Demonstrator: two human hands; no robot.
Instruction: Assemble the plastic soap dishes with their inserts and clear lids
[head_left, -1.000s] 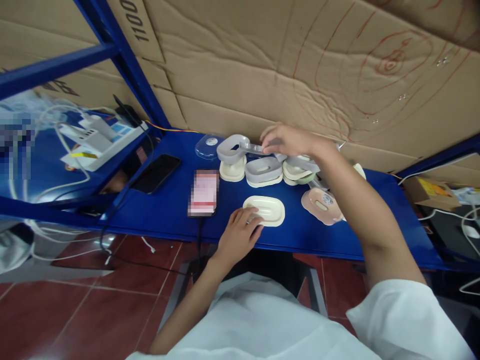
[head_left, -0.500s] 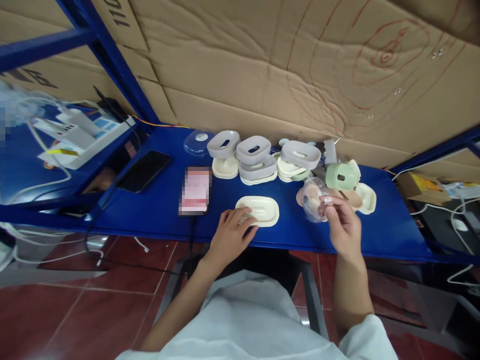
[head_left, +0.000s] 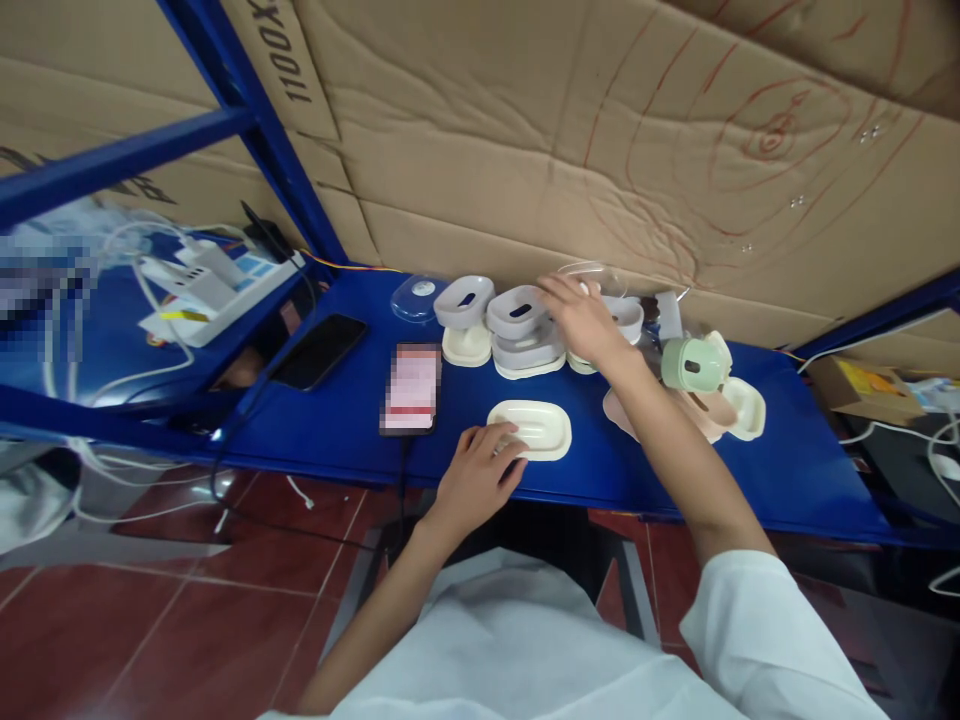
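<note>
Your left hand [head_left: 474,478] has not moved: its fingertips rest on the near-left rim of the cream tray [head_left: 530,429], which lies flat near the front edge of the blue tabletop [head_left: 337,420], pressing rather than gripping. Your right hand [head_left: 583,318] is what changed. Half a second ago it was near the front at the right, holding a clear lid just above the pink dish; now it has reached to the back row and hovers over the grey stacked trays [head_left: 525,330], with the clear lid [head_left: 589,275] showing at its fingertips against the cardboard wall [head_left: 570,130]. The fingers are loosely curled, and you cannot tell from this view whether the grip is on the lid or merely touching it. The pink dish [head_left: 694,412] lies uncovered beside the green cup [head_left: 688,363], which is tipped on its side. So the work in hand seems to have shifted from the front items to the back stack, while the cream tray waits, steadied, for whatever comes next. A phone [head_left: 411,388] and a second dark phone [head_left: 319,350] lie well to the left.
</note>
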